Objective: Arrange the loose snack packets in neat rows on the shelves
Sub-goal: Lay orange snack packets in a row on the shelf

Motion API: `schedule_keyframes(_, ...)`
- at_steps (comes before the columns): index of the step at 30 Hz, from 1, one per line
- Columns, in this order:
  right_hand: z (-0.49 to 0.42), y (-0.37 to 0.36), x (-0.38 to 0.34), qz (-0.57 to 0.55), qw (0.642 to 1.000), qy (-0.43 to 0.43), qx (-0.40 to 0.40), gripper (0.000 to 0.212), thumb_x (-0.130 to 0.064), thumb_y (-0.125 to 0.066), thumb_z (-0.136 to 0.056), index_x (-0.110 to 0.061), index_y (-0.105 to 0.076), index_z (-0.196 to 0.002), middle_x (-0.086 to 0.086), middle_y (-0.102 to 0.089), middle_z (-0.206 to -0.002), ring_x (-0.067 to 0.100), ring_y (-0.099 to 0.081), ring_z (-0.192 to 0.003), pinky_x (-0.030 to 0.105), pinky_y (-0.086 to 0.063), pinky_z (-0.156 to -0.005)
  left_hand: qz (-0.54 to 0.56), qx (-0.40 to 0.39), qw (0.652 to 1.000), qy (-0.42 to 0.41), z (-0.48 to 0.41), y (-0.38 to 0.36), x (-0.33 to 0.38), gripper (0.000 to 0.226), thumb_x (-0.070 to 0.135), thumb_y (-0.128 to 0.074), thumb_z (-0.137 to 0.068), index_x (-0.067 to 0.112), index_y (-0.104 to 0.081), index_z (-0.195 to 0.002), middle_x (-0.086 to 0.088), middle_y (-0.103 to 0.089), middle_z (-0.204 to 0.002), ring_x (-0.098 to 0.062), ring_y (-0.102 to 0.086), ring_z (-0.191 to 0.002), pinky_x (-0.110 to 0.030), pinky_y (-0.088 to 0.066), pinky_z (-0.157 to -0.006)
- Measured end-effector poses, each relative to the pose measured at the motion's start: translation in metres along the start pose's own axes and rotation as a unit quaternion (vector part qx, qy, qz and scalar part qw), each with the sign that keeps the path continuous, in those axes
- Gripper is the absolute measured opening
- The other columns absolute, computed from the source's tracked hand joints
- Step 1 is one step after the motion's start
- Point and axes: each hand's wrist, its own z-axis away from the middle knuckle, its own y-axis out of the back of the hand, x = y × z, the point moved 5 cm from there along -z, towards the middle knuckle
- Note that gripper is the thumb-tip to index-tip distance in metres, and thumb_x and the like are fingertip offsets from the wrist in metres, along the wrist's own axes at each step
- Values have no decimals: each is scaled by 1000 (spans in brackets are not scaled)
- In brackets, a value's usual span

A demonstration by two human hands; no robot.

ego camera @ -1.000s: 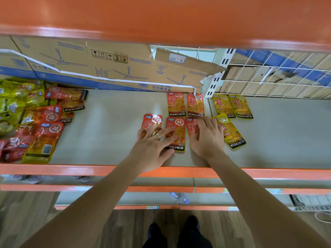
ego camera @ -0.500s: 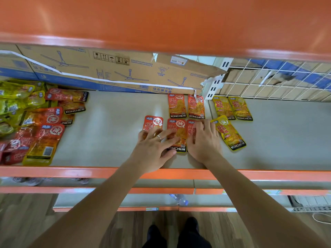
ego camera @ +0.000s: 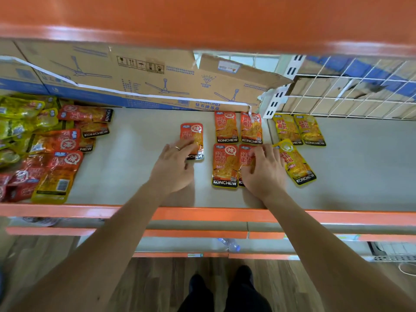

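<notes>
Head view: my left hand (ego camera: 173,167) lies flat on one orange packet (ego camera: 191,134) midway along the shelf (ego camera: 135,167), right hand (ego camera: 263,170) crooked over a second packet (ego camera: 244,155), grip unclear; they look light, slick, floppy, best slid under flat fingers.

Place: a shop or its stockroom.
Shelving: an orange-edged metal shelf (ego camera: 126,154) in tiers, with a slotted upright (ego camera: 273,104) and a wire mesh back panel (ego camera: 349,91).
Goods: many identical branded snack packets (ego camera: 226,129) lie on it.
Stock: printed ceiling-fan cartons (ego camera: 135,75) stand behind.
</notes>
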Motion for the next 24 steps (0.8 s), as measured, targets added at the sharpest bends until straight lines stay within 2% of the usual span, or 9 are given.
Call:
schedule_keyframes(4,0,1,0,-9,1000,1,2,33,-30,-50,-72,-13,-57,-99,8,-53,-106,32,-47,-101,44,-42,-86,-24,-75,997,22,-45,2,3,45,17,-47,-98,23,-49,-143,6,-29,-162,-24,-33,-144,-45,-16,-123)
schedule_keyframes(7,1,1,0,2,1000,-4,-6,35,-31,-49,-72,-14,-57,-101,7,-53,-107,31,-47,-103,44,-42,-87,10,-74,997,21,-64,-4,-3,41,18,-47,-99,25,-52,-139,5,-20,-165,-27,-30,-145,-41,-26,-119)
schedule_keyframes(9,0,1,-1,6,1000,-5,-3,35,-31,-48,-72,-14,-57,-101,7,-54,-106,32,-48,-102,43,-42,-86,18,-48,999,10,-66,-8,-7,37,15,-47,-99,23,-56,-134,1,-16,-165,-30,-21,-148,-44,-28,-119)
schedule_keyframes(10,0,0,-1,8,1000,-6,0,34,-30,-49,-72,-14,-57,-100,7,-54,-106,32,-48,-102,43,-42,-86,8,-19,1000,-2,-62,-8,-7,36,14,-48,-99,21,-58,-133,-2,-20,-164,-33,-19,-146,-47,-29,-117)
schedule_keyframes(13,0,-1,1,10,1000,-3,6,32,-29,-51,-72,-13,-58,-99,6,-54,-105,31,-48,-100,43,-41,-85,-3,74,997,-36,-49,-8,-2,32,13,-55,-97,19,-66,-126,-5,-44,-147,-36,-35,-131,-49,-45,-103)
schedule_keyframes(15,0,-1,1,12,1000,-2,1,32,-29,-51,-73,-13,-58,-99,6,-54,-105,31,-48,-100,43,-42,-85,-12,75,996,-48,-48,-8,-1,32,17,-56,-99,20,-66,-129,-4,-50,-140,-33,-41,-127,-49,-48,-100)
schedule_keyframes(18,0,1,0,-1,1000,-4,-7,34,-30,-49,-73,-14,-60,-101,5,-55,-107,29,-48,-102,42,-41,-86,-15,52,997,-54,-52,-9,-1,32,22,-56,-100,21,-65,-131,-4,-50,-143,-32,-43,-130,-49,-43,-104)
schedule_keyframes(22,2,26,12,-88,994,-21,67,38,-19,-47,-75,-12,-66,-108,5,-59,-114,28,-51,-108,42,-41,-93,-21,87,993,-71,-51,-9,-3,31,20,-61,-97,22,-66,-127,-6,-53,-142,-33,-47,-128,-51,-45,-103)
schedule_keyframes(24,2,43,31,-92,991,-38,85,44,-14,-48,-77,-13,-65,-117,5,-58,-125,29,-51,-116,44,-40,-96,-32,79,994,-64,-52,-10,-3,32,23,-58,-99,22,-64,-131,-7,-53,-142,-33,-46,-130,-52,-44,-105)
